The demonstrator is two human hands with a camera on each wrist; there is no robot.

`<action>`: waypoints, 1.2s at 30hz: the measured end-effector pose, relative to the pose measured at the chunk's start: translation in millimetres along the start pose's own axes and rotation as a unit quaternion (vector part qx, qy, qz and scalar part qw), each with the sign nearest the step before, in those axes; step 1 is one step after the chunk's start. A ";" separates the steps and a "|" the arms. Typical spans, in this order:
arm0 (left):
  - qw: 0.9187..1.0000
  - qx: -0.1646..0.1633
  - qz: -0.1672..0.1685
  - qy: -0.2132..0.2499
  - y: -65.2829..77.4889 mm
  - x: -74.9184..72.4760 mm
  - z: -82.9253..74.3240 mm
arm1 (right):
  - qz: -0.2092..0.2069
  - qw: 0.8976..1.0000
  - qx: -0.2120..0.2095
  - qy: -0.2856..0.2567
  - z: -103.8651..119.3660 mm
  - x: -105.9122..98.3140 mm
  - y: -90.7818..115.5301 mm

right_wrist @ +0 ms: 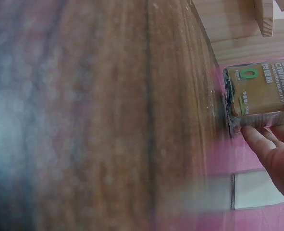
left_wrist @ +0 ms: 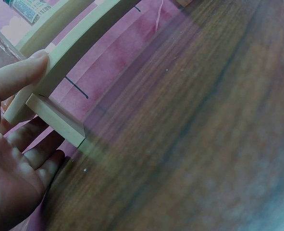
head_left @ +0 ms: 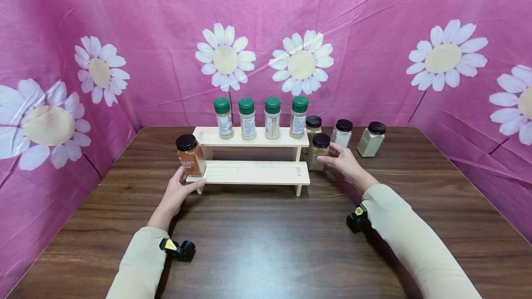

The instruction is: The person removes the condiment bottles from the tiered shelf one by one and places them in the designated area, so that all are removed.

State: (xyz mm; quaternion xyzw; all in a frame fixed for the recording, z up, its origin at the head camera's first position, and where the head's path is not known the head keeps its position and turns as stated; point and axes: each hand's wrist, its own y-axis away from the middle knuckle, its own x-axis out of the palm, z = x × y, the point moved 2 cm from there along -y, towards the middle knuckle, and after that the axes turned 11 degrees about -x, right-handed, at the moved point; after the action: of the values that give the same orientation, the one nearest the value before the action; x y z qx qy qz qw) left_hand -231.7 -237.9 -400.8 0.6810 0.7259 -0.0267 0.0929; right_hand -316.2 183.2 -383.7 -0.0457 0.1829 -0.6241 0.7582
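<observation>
A two-step wooden shelf rack [head_left: 257, 173] stands on the table. My left hand [head_left: 176, 194] grips the left end of its lower step, the thumb lying on the front edge and the other fingers around the side in the left wrist view. On that end of the step sits a black-capped jar of orange-red spice [head_left: 192, 157], right above the hand. At the rack's right end, my right hand [head_left: 342, 163] holds an upright black-capped jar of ground cinnamon [head_left: 317, 153] between thumb and fingers. The cinnamon label [right_wrist: 276, 86] reads clearly in the right wrist view.
Several green-capped spice bottles [head_left: 248, 121] line the upper step. Behind the right hand stand a black-capped jar [head_left: 313, 123] partly hidden by the cinnamon, a jar of white contents [head_left: 342, 135] and a pale green one [head_left: 370, 142]. A pink flowered cloth [head_left: 257, 8] hangs behind the wooden table [head_left: 257, 239].
</observation>
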 end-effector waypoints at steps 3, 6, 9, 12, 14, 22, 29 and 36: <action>1.000 -0.023 -0.001 -0.001 1.1 0.7 -3.7 | 0.004 1.000 0.022 -0.018 4.6 1.2 0.6; 1.000 -0.028 -0.001 0.000 1.6 0.8 -4.5 | 0.011 0.999 0.029 -0.026 3.9 1.8 0.1; 1.000 -0.021 -0.002 -0.002 0.7 0.1 -2.4 | 0.016 0.999 0.029 -0.031 4.1 3.7 -1.0; 1.000 -0.019 -0.006 -0.003 0.2 -0.2 -2.0 | 0.021 0.999 0.030 -0.035 5.1 5.9 -1.7; 1.000 -0.019 -0.007 -0.001 -0.3 -0.2 -1.8 | 0.022 0.999 0.032 -0.034 5.9 6.9 -1.5; 1.000 -0.011 0.000 0.005 0.5 0.9 -2.9 | 0.017 0.999 0.028 -0.032 0.5 6.5 -0.5; 1.000 -0.017 0.003 0.008 0.9 1.6 -3.8 | 0.013 0.999 0.039 -0.032 -0.5 5.7 0.2; 1.000 -0.019 0.005 0.006 1.3 1.2 -3.7 | 0.019 0.997 0.052 -0.044 4.4 7.3 0.0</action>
State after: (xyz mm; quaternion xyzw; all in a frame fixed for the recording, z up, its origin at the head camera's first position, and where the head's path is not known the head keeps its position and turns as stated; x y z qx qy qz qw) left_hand -230.9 -236.1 -397.2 0.6830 0.7233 -0.0081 0.1014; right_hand -313.6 175.5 -381.2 -0.0303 0.1174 -0.6159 0.7785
